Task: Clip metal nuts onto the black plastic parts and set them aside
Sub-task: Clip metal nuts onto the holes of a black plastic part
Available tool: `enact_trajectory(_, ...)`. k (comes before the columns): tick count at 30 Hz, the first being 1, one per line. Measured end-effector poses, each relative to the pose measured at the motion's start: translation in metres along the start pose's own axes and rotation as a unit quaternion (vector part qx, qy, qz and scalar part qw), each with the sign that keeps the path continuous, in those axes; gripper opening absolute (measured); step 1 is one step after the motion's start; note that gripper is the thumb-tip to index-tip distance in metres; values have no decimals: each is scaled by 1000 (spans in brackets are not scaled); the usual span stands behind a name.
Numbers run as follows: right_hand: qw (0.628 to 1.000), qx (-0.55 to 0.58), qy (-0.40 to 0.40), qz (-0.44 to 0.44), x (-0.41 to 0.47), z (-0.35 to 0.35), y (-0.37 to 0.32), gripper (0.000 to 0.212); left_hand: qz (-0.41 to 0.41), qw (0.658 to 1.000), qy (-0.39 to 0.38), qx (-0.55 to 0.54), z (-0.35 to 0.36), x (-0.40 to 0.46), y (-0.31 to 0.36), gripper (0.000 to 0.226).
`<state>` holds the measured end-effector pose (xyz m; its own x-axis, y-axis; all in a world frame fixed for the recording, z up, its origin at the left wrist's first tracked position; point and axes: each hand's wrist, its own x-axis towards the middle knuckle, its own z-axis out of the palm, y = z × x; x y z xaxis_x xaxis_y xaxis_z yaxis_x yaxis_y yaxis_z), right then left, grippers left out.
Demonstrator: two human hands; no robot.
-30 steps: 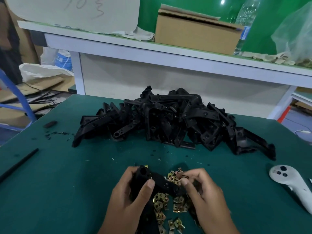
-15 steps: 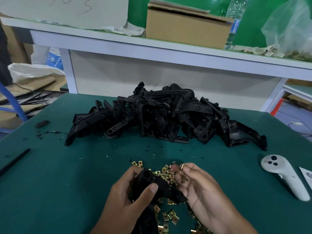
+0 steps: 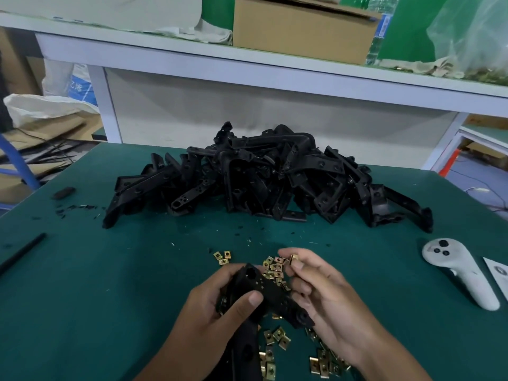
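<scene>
1. Left hand (image 3: 217, 306) grips a black plastic part (image 3: 270, 295) near the table's (image 3: 96, 298) front edge, thumb across it.
2. Right hand (image 3: 324, 295) pinches one metal nut (image 3: 293, 258) between thumb and forefinger, just above the part.
3. Loose nuts (image 3: 276, 336) lie scattered beneath both hands.
4. Heap of black parts (image 3: 264, 180) sits toward the far edge.
5. White controller (image 3: 461, 270) rests near the right edge.

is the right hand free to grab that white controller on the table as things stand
Probably not right away. The right hand already pinches a metal nut in its fingertips, so its grip is taken. The path itself looks open: only bare green mat lies between it and the white controller.
</scene>
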<state>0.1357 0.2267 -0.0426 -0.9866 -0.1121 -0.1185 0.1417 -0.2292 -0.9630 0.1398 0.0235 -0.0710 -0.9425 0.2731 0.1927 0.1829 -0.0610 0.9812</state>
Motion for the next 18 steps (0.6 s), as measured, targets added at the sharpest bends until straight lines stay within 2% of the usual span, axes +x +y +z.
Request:
enact_trajectory(4,994,-100,-41,-3,-3,0,0,29,6,1000,-16,16,0,-1,4,30)
enact_trajectory(7,992,-104,-73,-8,-7,4,0,22,5,1000,-23,18,0,-1,5,35)
enact_trajectory(11,991,-107,-72,-25,-7,1,2,11,-3,1000,-20,11,0,-1,2,31)
enact_trajectory(18,984,-141,-97,-41,-9,1,-2,15,-1,1000,-8,8,0,-1,2,31)
